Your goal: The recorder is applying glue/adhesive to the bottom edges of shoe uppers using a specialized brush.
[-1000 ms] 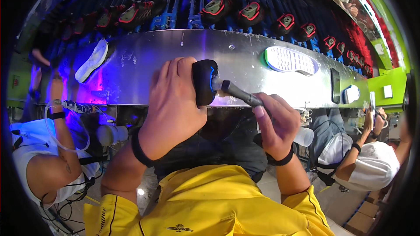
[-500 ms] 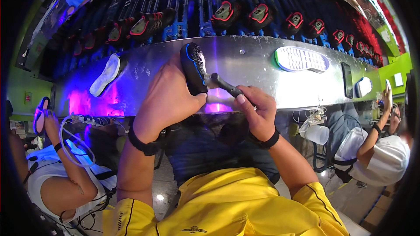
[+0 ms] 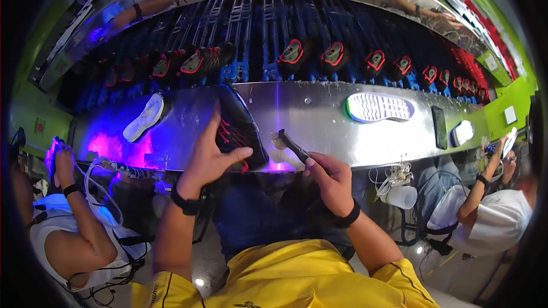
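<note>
My left hand (image 3: 206,164) grips a black shoe upper (image 3: 242,128) with red laces, held tilted above the near part of the metal bench (image 3: 322,128). The thumb lies across its lower end, while the other fingers are partly hidden along its left side. In my right hand (image 3: 332,182) is a small dark-handled brush (image 3: 294,147), pinched by the handle's near end. Its head points at the shoe from the right, with a narrow gap between them.
A white sole (image 3: 144,118) lies left on the bench; another white sole (image 3: 379,107), a dark flat object (image 3: 439,127) and a white piece (image 3: 463,132) lie right. Beyond, blue racks carry several black-and-red shoes (image 3: 293,52). People sit at both sides; a white cup (image 3: 401,197) hangs below the bench edge.
My left hand has turned the shoe, so its laced side faces up instead of its blue-lined edge. The brush has come away from it. The view has tilted upward.
</note>
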